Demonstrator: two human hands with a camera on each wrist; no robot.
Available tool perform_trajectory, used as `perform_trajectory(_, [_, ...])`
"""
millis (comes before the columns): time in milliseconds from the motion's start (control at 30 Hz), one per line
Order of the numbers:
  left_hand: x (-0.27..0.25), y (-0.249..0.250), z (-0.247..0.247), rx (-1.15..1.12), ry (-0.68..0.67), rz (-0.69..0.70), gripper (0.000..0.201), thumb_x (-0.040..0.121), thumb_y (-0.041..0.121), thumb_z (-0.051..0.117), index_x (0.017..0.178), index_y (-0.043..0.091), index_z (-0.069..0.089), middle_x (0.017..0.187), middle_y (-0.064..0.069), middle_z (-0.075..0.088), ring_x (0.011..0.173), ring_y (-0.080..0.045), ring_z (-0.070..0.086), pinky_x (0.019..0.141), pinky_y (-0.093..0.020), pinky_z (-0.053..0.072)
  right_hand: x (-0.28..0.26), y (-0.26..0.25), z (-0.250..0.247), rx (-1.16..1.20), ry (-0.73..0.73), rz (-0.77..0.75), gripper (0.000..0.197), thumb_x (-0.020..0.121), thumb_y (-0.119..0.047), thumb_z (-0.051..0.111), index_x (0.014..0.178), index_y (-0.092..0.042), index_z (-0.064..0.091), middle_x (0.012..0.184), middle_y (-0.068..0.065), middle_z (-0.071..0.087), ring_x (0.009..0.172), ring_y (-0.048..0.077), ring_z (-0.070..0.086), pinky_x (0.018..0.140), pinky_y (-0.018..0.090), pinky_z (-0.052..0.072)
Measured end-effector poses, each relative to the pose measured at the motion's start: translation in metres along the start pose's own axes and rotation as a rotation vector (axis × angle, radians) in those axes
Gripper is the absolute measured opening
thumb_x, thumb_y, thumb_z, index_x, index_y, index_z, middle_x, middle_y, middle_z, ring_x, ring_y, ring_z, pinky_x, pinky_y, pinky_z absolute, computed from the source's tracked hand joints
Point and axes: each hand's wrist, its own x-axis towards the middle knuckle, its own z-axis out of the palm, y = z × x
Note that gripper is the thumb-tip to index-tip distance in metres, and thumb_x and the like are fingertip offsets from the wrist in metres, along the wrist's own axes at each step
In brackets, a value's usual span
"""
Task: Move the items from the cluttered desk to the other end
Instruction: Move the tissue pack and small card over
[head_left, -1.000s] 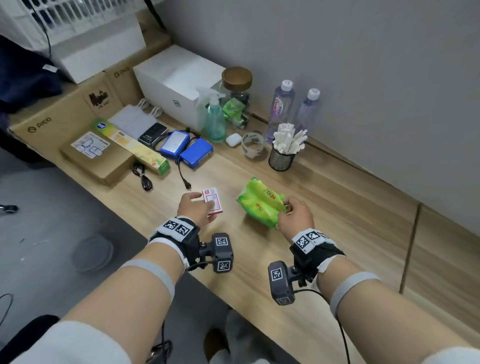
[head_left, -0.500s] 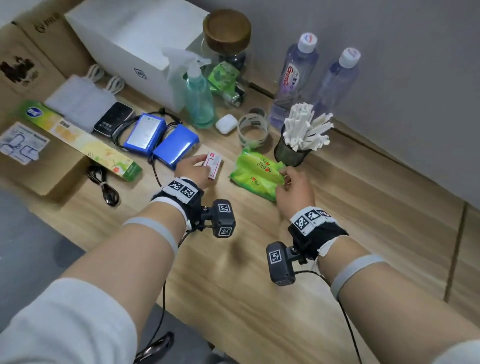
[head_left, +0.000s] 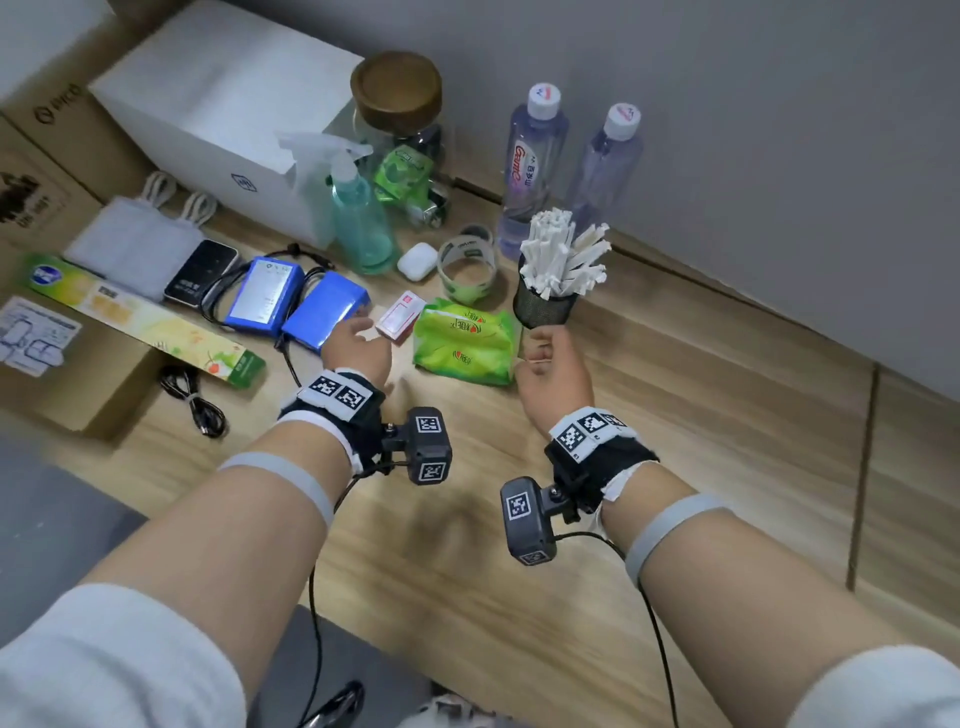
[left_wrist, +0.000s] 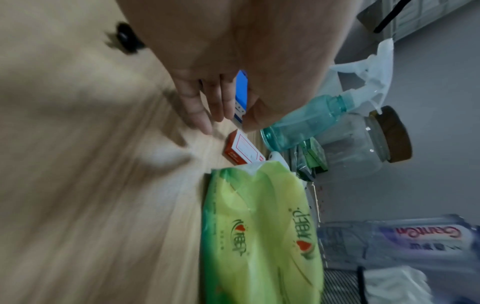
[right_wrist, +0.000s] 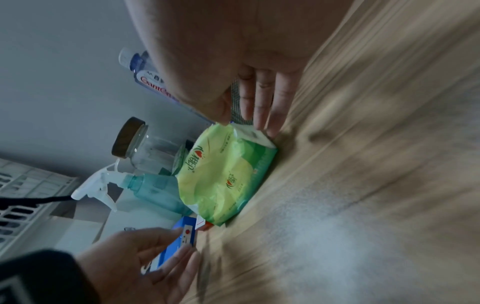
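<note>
A small red and white box (head_left: 400, 317) (left_wrist: 242, 151) lies flat on the wooden desk (head_left: 727, 426), just beyond my left hand (head_left: 363, 332). The left hand's fingers (left_wrist: 197, 111) are straight and hold nothing, a short gap from the box. A green tissue pack (head_left: 462, 340) (right_wrist: 223, 174) lies beside the box on its right. My right hand (head_left: 540, 348) is at the pack's right end, fingers (right_wrist: 259, 107) straight and close to its corner, gripping nothing.
Behind the pack stand a black mesh cup (head_left: 545, 306) of white sticks, a tape roll (head_left: 467, 265), an earbud case (head_left: 417, 261), a spray bottle (head_left: 358, 218), a jar (head_left: 400, 119) and two water bottles (head_left: 530, 161). Blue battery packs (head_left: 324, 312), a white box (head_left: 223, 109) and a cable (head_left: 195, 400) lie left.
Both hands carried the red box and the green pack toward the items at the back, set them down and let go. Fingers now stand straight beside them.
</note>
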Motion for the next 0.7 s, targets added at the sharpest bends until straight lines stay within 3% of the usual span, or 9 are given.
perform_trajectory(67, [-0.019, -0.001, -0.004, 0.024, -0.003, 0.024, 0.046, 0.079, 0.016, 0.058, 0.125, 0.021, 0.063, 0.125, -0.017, 0.062, 0.110, -0.034, 0.062, 0.091, -0.043, 0.055, -0.015, 0.000, -0.013, -0.004, 0.012, 0.018, 0.032, 0.087, -0.011, 0.062, 0.118, -0.014, 0.053, 0.108, 0.011, 0.059, 0.067, 0.003, 0.052, 0.079, 0.028, 0.049])
perform_trajectory(100, [-0.030, -0.002, -0.005, 0.056, 0.014, 0.049, 0.044, 0.081, 0.016, 0.058, 0.125, 0.020, 0.063, 0.133, -0.019, 0.057, 0.118, -0.033, 0.058, 0.101, -0.038, 0.049, -0.023, 0.001, -0.022, -0.008, 0.019, 0.022, 0.033, 0.087, -0.011, 0.061, 0.118, -0.013, 0.053, 0.110, 0.012, 0.059, 0.067, 0.004, 0.052, 0.079, 0.026, 0.048])
perform_trajectory(167, [-0.059, -0.002, -0.005, 0.087, 0.027, 0.100, 0.041, 0.089, 0.011, 0.056, 0.128, 0.018, 0.061, 0.143, -0.018, 0.041, 0.126, -0.030, 0.050, 0.108, -0.030, 0.037, -0.044, 0.001, -0.041, -0.027, 0.034, 0.037, 0.034, 0.086, -0.011, 0.060, 0.119, -0.014, 0.054, 0.111, 0.013, 0.060, 0.069, 0.007, 0.053, 0.080, 0.027, 0.047])
perform_trajectory(333, [-0.144, -0.014, 0.010, 0.109, -0.100, 0.253, 0.034, 0.092, 0.010, 0.056, 0.125, 0.016, 0.060, 0.142, -0.014, 0.034, 0.118, -0.030, 0.053, 0.102, -0.027, 0.036, -0.116, 0.010, -0.101, -0.043, 0.128, 0.091, 0.032, 0.087, -0.013, 0.060, 0.119, -0.016, 0.055, 0.109, 0.009, 0.062, 0.078, 0.015, 0.057, 0.082, 0.032, 0.050])
perform_trajectory(467, [-0.218, -0.030, 0.031, 0.176, -0.310, 0.373, 0.027, 0.089, 0.011, 0.056, 0.115, 0.017, 0.065, 0.136, -0.012, 0.045, 0.103, -0.025, 0.054, 0.088, -0.027, 0.042, -0.187, 0.028, -0.156, -0.025, 0.215, 0.154, 0.031, 0.087, -0.012, 0.058, 0.117, -0.018, 0.055, 0.104, 0.006, 0.064, 0.089, 0.024, 0.064, 0.076, 0.033, 0.052])
perform_trajectory(533, [-0.256, -0.036, 0.044, 0.175, -0.409, 0.396, 0.023, 0.089, 0.011, 0.055, 0.107, 0.018, 0.066, 0.120, -0.013, 0.060, 0.091, -0.027, 0.059, 0.083, -0.035, 0.049, -0.222, 0.038, -0.185, 0.005, 0.263, 0.197, 0.032, 0.086, -0.012, 0.056, 0.117, -0.020, 0.055, 0.102, 0.006, 0.065, 0.085, 0.026, 0.065, 0.073, 0.035, 0.054])
perform_trajectory(600, [-0.296, -0.039, 0.058, 0.196, -0.504, 0.404, 0.023, 0.091, 0.006, 0.052, 0.109, 0.013, 0.066, 0.095, -0.009, 0.063, 0.073, -0.020, 0.056, 0.080, -0.040, 0.053, -0.257, 0.050, -0.213, 0.039, 0.313, 0.249, 0.031, 0.086, -0.013, 0.055, 0.115, -0.022, 0.054, 0.098, 0.005, 0.065, 0.079, 0.028, 0.065, 0.074, 0.038, 0.056])
perform_trajectory(633, [-0.316, -0.040, 0.066, 0.212, -0.551, 0.410, 0.024, 0.092, 0.004, 0.051, 0.109, 0.011, 0.066, 0.091, -0.007, 0.062, 0.071, -0.018, 0.055, 0.081, -0.041, 0.054, -0.275, 0.056, -0.228, 0.053, 0.343, 0.265, 0.029, 0.085, -0.013, 0.055, 0.113, -0.023, 0.054, 0.094, 0.003, 0.064, 0.079, 0.031, 0.066, 0.076, 0.042, 0.057])
perform_trajectory(700, [-0.353, -0.044, 0.085, 0.237, -0.640, 0.429, 0.023, 0.092, 0.003, 0.050, 0.104, 0.013, 0.066, 0.099, -0.010, 0.064, 0.080, -0.022, 0.060, 0.079, -0.041, 0.054, -0.307, 0.069, -0.257, 0.078, 0.404, 0.285, 0.027, 0.085, -0.013, 0.054, 0.110, -0.023, 0.054, 0.086, -0.001, 0.061, 0.083, 0.034, 0.067, 0.080, 0.048, 0.056])
